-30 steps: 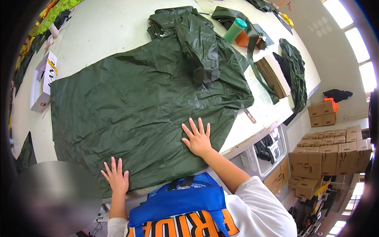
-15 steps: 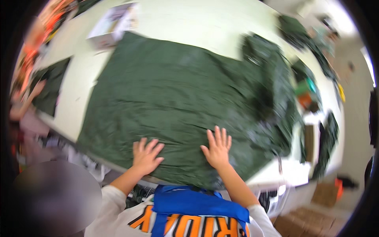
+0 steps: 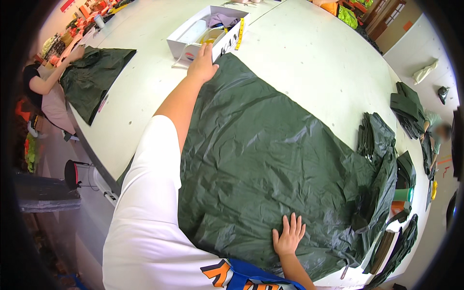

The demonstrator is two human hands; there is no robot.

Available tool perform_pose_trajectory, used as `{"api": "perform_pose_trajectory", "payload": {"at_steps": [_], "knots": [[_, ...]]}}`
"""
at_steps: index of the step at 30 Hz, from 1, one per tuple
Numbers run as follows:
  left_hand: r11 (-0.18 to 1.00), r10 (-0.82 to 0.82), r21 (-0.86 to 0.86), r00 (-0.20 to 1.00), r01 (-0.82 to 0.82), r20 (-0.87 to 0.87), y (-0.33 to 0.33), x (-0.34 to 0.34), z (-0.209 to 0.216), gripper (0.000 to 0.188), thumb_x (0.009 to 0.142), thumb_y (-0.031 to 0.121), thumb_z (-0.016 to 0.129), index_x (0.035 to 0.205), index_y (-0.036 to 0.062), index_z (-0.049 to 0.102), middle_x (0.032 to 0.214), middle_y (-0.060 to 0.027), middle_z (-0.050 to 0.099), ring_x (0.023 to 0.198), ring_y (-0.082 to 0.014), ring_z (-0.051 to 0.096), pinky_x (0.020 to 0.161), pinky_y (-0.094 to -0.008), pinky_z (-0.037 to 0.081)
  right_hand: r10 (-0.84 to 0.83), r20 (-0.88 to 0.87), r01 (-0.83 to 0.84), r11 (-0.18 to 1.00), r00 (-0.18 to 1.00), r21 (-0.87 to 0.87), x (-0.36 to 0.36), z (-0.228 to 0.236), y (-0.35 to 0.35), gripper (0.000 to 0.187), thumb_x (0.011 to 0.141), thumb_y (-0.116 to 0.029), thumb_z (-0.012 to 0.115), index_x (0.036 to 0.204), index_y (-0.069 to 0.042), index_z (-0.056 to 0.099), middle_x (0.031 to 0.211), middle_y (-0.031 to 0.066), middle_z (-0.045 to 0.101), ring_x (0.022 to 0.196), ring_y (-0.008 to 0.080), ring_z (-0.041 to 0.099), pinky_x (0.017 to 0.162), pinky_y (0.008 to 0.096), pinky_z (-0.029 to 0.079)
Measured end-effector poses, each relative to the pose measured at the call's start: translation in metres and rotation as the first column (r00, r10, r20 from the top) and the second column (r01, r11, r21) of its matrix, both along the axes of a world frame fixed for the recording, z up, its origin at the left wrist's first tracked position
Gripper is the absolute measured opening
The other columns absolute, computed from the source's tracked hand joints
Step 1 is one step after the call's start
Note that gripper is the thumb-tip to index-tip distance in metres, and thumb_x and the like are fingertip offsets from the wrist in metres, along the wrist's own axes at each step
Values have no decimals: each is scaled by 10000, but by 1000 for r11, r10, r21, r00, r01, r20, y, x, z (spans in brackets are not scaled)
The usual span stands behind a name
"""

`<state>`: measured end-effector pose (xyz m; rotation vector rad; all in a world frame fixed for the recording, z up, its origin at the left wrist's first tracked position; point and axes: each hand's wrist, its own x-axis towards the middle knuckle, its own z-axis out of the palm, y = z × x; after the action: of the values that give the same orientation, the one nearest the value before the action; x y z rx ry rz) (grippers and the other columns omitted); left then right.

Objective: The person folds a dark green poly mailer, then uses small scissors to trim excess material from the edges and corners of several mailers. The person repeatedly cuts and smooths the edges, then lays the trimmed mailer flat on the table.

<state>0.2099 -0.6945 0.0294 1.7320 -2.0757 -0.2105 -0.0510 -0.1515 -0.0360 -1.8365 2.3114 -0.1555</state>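
Observation:
A dark green sheet of thin, shiny, creased fabric (image 3: 261, 145) lies spread over the white table, its right end bunched in thick folds. My left arm stretches far forward across it, and my left hand (image 3: 203, 65) is at the near side of an open white box (image 3: 175, 44). Its fingers are extended, and whether they touch the box I cannot tell. In the box are a roll of yellowish tape (image 3: 212, 36) and a greyish-purple cloth (image 3: 222, 20). My right hand (image 3: 289, 237) rests open and flat on the fabric's near part, fingers spread.
A yellow measuring tape (image 3: 240, 34) hangs over the box's right side. At the left, a co-worker (image 3: 46, 84) handles another dark green piece (image 3: 94, 79). Folded dark green pieces (image 3: 406, 106) and a green roll (image 3: 402, 195) lie along the right edge. Another person stands far right.
My left hand has left the fabric and reached forward to the white box. My right hand still lies flat on the fabric. The view has shifted, and the fabric appears turned.

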Motion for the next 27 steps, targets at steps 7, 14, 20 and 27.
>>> {"api": "perform_pose_trajectory", "payload": {"at_steps": [7, 14, 20, 27], "knots": [[998, 9, -57, 996, -4, 94, -72, 17, -20, 335, 853, 322, 600, 1032, 46, 663, 1081, -144, 614, 1026, -317, 579, 849, -432, 475, 18, -15, -17, 998, 1000, 64, 0, -4, -4, 592, 789, -422, 597, 1260, -71, 518, 1413, 189, 386, 1340, 431, 275, 1090, 591, 143], [991, 118, -11, 819, -135, 562, -44, 33, 35, 353, 881, 397, 528, 1046, 121, 673, 1021, -117, 645, 981, -318, 575, 875, -434, 452, 21, -31, -18, 995, 999, 100, -1, -12, 0, 590, 816, -449, 546, 1255, -58, 496, 1411, 207, 372, 1327, 467, 277, 1079, 617, 142], [974, -56, -208, 981, 94, 184, -156, -26, -39, 550, 944, 491, 384, 1217, 70, 608, 1254, -164, 576, 1204, -339, 503, 1004, -456, 379, 56, -25, -54, 996, 998, 74, -4, -5, -9, 642, 786, -402, 616, 1321, -80, 465, 1432, 202, 360, 1336, 444, 279, 1076, 607, 185], [989, 61, 131, 995, -70, 73, -224, -43, -42, 461, 933, 386, 423, 1182, 49, 614, 1254, -189, 570, 1149, -371, 539, 930, -503, 418, 30, 22, -31, 998, 999, 52, -4, -9, -7, 618, 808, -432, 593, 1315, -96, 480, 1422, 192, 376, 1329, 438, 295, 1074, 612, 184]]}}
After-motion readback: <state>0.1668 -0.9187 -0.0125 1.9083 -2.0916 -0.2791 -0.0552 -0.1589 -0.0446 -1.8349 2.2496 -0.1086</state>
